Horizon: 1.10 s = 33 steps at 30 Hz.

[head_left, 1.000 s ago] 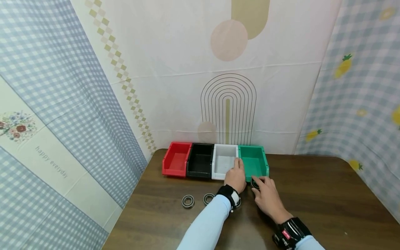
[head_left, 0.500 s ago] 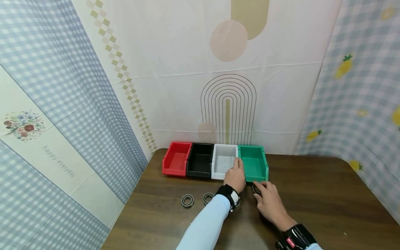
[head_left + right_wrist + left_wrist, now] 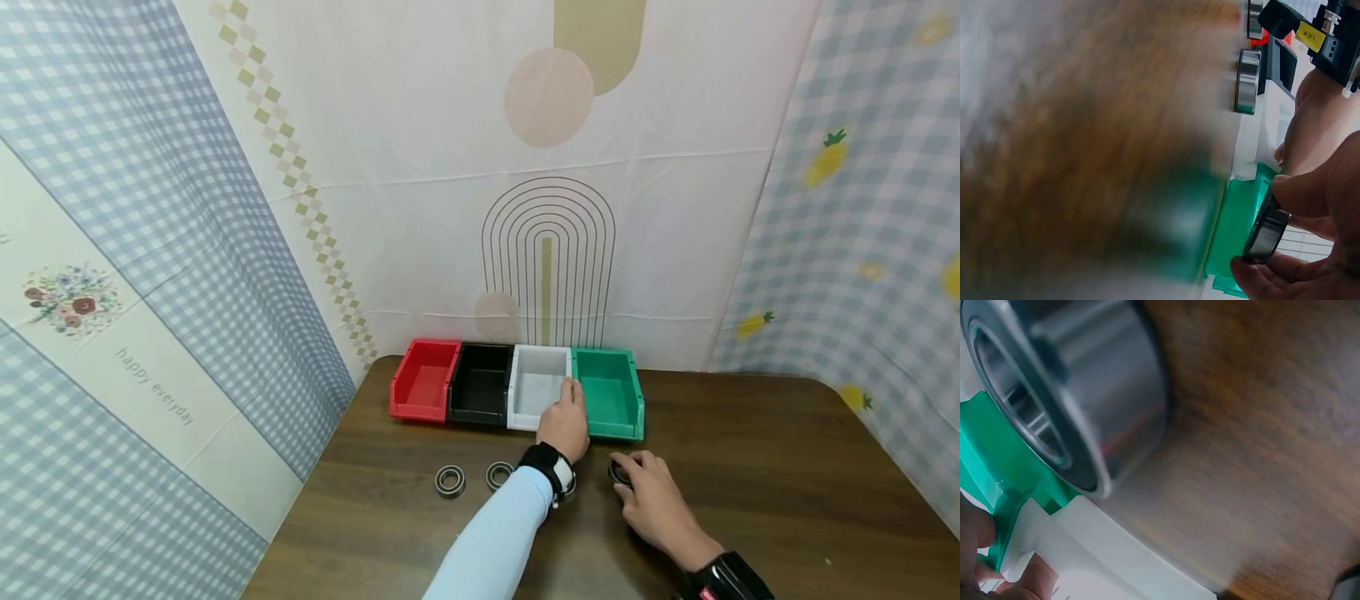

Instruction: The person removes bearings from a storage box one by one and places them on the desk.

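My left hand [image 3: 564,429] reaches to where the white bin [image 3: 534,379] meets the green bin [image 3: 611,387]. In the left wrist view its thumb and fingers [image 3: 1035,578] pinch their adjoining front walls. Nearer the table's front, my right hand [image 3: 660,504] holds a ball bearing [image 3: 1266,231] between thumb and fingertips, in front of the green bin. The right wrist view shows this bearing tilted on its edge. Another bearing [image 3: 1104,381] looms large in the left wrist view; in the head view my left wrist mostly covers it.
Two more bearings lie flat on the wooden table [image 3: 750,467]: a left one [image 3: 439,483] and a middle one [image 3: 491,477], partly behind the left sleeve. The black bin [image 3: 480,383] and red bin [image 3: 423,379] continue the row leftward. A patterned cloth [image 3: 420,233] hangs behind.
My right hand has drawn back toward me and slightly right, carrying the bearing away from the green bin's front. The left hand has stayed in place.
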### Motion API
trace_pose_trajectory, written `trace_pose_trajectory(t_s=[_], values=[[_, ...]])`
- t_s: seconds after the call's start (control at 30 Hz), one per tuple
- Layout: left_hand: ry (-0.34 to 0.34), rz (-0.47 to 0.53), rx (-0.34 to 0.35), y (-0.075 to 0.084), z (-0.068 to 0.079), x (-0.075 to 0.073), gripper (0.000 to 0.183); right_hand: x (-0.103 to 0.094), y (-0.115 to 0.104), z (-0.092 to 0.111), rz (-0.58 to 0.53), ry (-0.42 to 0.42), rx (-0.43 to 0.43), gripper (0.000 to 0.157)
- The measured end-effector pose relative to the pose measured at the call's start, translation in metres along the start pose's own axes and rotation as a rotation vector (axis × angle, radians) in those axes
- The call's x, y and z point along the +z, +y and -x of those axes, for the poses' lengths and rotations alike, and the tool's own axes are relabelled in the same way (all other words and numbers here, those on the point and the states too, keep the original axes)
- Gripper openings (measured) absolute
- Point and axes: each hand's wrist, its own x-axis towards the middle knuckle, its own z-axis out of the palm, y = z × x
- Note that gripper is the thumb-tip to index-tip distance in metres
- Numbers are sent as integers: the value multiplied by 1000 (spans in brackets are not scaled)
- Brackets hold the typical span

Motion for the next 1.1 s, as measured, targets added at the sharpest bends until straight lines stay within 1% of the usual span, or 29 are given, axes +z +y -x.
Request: trace_pose_trajectory(t_s=[0.13, 0.3, 0.5, 0.97, 1.1], values=[[3, -12, 4, 0, 0, 3, 69, 0, 0, 1, 9, -47, 11, 45], [-12, -25, 10, 1, 2, 2, 70, 0, -1, 4, 25, -103, -1, 45], [-3, -15, 15, 1, 1, 4, 69, -1, -2, 4, 44, -130, -14, 44], [2, -19, 18, 1, 4, 3, 67, 0, -4, 4, 98, -229, 15, 44], [29, -22, 21, 0, 3, 2, 69, 2, -5, 2, 131, -224, -3, 41]])
